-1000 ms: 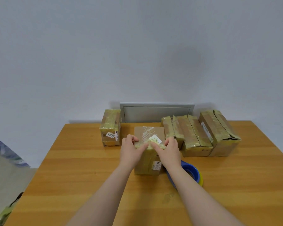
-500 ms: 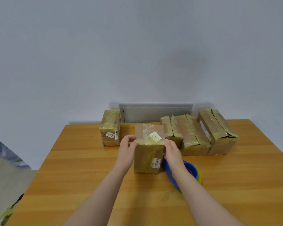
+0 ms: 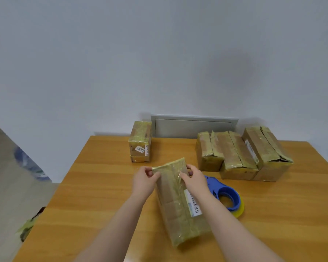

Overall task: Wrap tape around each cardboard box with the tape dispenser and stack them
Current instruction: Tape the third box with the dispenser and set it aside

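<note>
A cardboard box (image 3: 178,203) wrapped in yellowish tape, with a barcode label on its right side, is tipped toward me between my arms. My left hand (image 3: 143,183) grips its far left corner. My right hand (image 3: 194,181) grips its far right corner. Just to the right of that hand, the blue tape dispenser (image 3: 224,194) with a yellow tape roll lies on the wooden table (image 3: 95,186). One taped box (image 3: 140,143) stands alone at the back left. Three taped boxes (image 3: 240,154) sit side by side at the back right.
A grey wall panel (image 3: 193,126) sits behind the table against the pale wall. The floor shows past the table's left edge, with a blue and white object (image 3: 27,164) and a greenish scrap (image 3: 27,226) on it.
The box stood upright between my hands; now it is tipped over toward me with its long side facing up. Both hands have moved to its far end, and the view has turned to the left.
</note>
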